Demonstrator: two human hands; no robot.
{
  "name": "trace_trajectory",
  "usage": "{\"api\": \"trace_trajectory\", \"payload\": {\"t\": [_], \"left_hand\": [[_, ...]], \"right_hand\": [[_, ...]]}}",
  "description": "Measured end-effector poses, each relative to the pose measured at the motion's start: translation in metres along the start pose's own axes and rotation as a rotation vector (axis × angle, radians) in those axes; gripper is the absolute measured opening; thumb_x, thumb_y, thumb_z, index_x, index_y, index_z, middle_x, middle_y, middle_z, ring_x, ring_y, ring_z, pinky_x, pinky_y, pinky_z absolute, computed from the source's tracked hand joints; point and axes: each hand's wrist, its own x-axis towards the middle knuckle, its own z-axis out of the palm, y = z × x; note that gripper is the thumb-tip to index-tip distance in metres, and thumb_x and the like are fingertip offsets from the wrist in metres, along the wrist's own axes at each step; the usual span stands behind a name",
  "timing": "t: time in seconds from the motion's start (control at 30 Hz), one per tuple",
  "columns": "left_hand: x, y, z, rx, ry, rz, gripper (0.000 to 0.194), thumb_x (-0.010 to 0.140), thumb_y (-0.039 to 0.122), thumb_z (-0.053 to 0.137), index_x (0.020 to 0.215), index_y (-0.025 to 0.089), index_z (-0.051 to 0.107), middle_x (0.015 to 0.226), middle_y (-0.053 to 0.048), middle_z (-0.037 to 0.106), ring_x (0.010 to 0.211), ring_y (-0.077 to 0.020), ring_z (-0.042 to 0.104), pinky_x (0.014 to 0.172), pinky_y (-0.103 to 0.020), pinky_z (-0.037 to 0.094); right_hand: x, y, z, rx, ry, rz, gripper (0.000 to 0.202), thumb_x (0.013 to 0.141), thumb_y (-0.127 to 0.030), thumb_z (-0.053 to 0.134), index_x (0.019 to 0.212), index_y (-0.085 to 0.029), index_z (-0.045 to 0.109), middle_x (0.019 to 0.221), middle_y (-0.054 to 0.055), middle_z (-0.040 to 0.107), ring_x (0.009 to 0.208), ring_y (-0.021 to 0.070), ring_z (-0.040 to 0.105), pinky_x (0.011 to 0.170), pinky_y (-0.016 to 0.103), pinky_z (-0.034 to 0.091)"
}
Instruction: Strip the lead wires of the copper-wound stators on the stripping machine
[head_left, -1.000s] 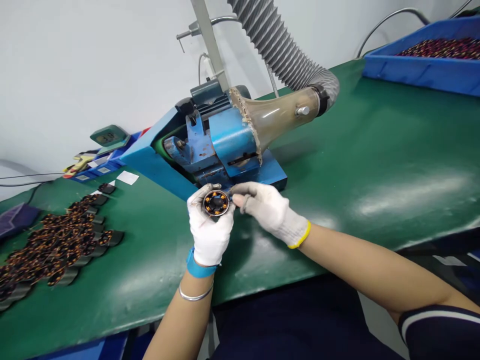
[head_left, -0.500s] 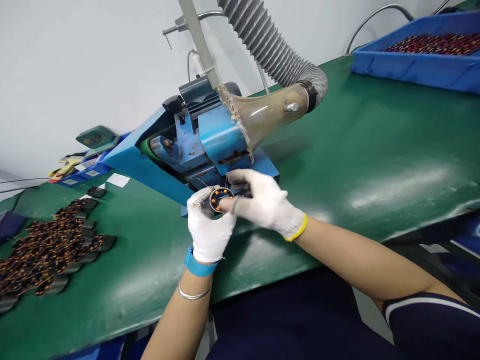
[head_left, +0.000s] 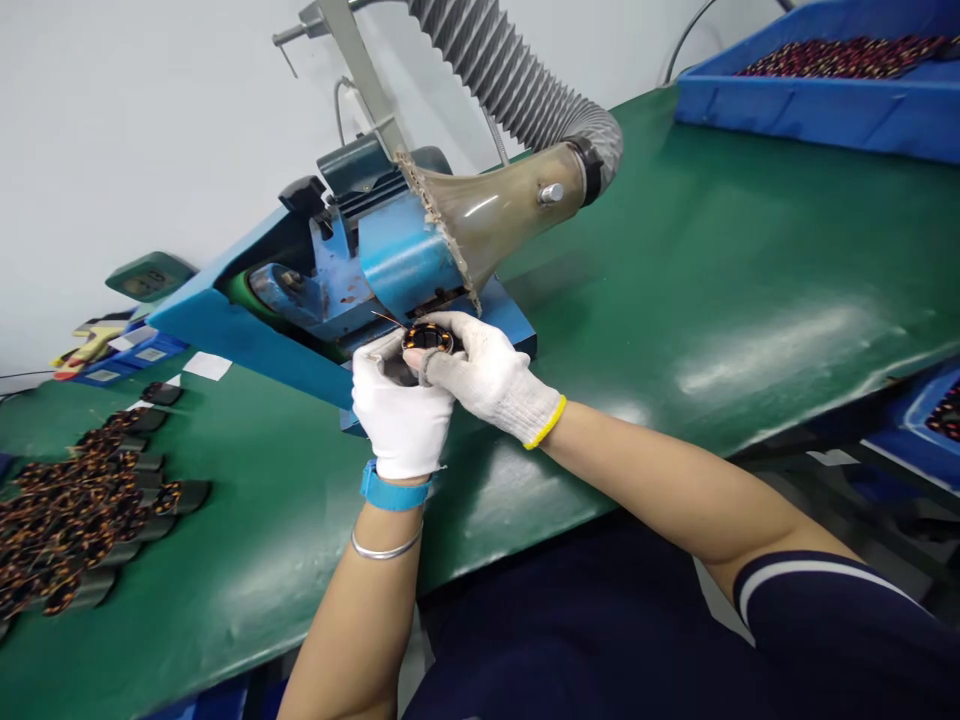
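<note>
A round motor stator (head_left: 429,337) with copper windings and thin wire ends is gripped between both gloved hands. My left hand (head_left: 401,400), in a white glove, is closed around its left and lower side. My right hand (head_left: 484,365), in a white glove with a yellow cuff, has its fingers closed on the right side and rim, with the thumb across the front. One wire sticks out to the upper left. Just beyond the hands is the front opening of a blue belt-driven machine (head_left: 409,255); whether the stator touches it I cannot tell.
A clear funnel (head_left: 495,205) and grey corrugated hose (head_left: 517,85) rise from the machine. Many wound stators (head_left: 90,500) lie on the green table (head_left: 720,260) at left. A blue bin (head_left: 810,110) of small parts stands at back right, a digital scale (head_left: 150,277) at back left.
The right hand's fingers have closed in on the stator's rim, and both hands have brought the stator up nearer the machine's opening. The whole view has shifted slightly.
</note>
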Motion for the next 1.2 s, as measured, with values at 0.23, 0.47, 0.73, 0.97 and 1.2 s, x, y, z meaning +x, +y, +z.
{"api": "trace_trajectory", "payload": {"t": [0.23, 0.47, 0.73, 0.97, 1.2], "left_hand": [[-0.009, -0.001, -0.002, 0.022, -0.057, -0.033, 0.033, 0.065, 0.023, 0.067, 0.096, 0.017, 0.06, 0.092, -0.004, 0.071, 0.083, -0.0168, 0.069, 0.081, -0.031, 0.056], [-0.013, -0.004, -0.005, -0.021, -0.087, -0.098, 0.04, 0.061, 0.026, 0.07, 0.099, 0.016, 0.062, 0.09, -0.004, 0.072, 0.075, -0.0158, 0.069, 0.074, -0.03, 0.057], [-0.002, 0.003, -0.002, 0.025, -0.032, -0.016, 0.033, 0.067, 0.024, 0.068, 0.098, 0.016, 0.063, 0.09, -0.003, 0.073, 0.079, -0.0152, 0.069, 0.078, -0.029, 0.056], [0.0, -0.001, 0.005, 0.0, -0.025, -0.02, 0.036, 0.069, 0.024, 0.071, 0.102, 0.018, 0.058, 0.097, -0.003, 0.07, 0.097, -0.0178, 0.069, 0.09, -0.032, 0.055], [0.0, 0.004, 0.007, -0.036, -0.039, -0.054, 0.038, 0.066, 0.026, 0.074, 0.1, 0.019, 0.057, 0.096, -0.002, 0.071, 0.094, -0.0181, 0.07, 0.09, -0.033, 0.056]], "right_hand": [[-0.007, 0.005, -0.005, 0.001, -0.011, 0.065, 0.041, 0.073, -0.033, 0.074, 0.108, -0.017, 0.059, 0.096, 0.004, 0.07, 0.086, 0.0166, 0.068, 0.081, 0.033, 0.057], [-0.011, 0.012, 0.0, 0.035, 0.023, 0.119, 0.042, 0.072, -0.032, 0.074, 0.109, -0.017, 0.059, 0.099, 0.004, 0.07, 0.089, 0.0169, 0.068, 0.084, 0.033, 0.056], [-0.003, 0.006, 0.003, 0.167, 0.053, 0.021, 0.038, 0.072, -0.034, 0.075, 0.101, -0.017, 0.058, 0.094, 0.004, 0.07, 0.085, 0.0165, 0.069, 0.083, 0.032, 0.057], [0.001, 0.003, 0.004, 0.122, 0.056, -0.021, 0.039, 0.069, -0.029, 0.077, 0.102, -0.016, 0.059, 0.095, 0.004, 0.07, 0.089, 0.0172, 0.068, 0.085, 0.031, 0.057], [-0.001, 0.001, 0.001, 0.093, 0.051, -0.057, 0.031, 0.077, -0.025, 0.067, 0.105, -0.018, 0.058, 0.095, 0.001, 0.071, 0.091, 0.0168, 0.07, 0.084, 0.029, 0.059]]}}
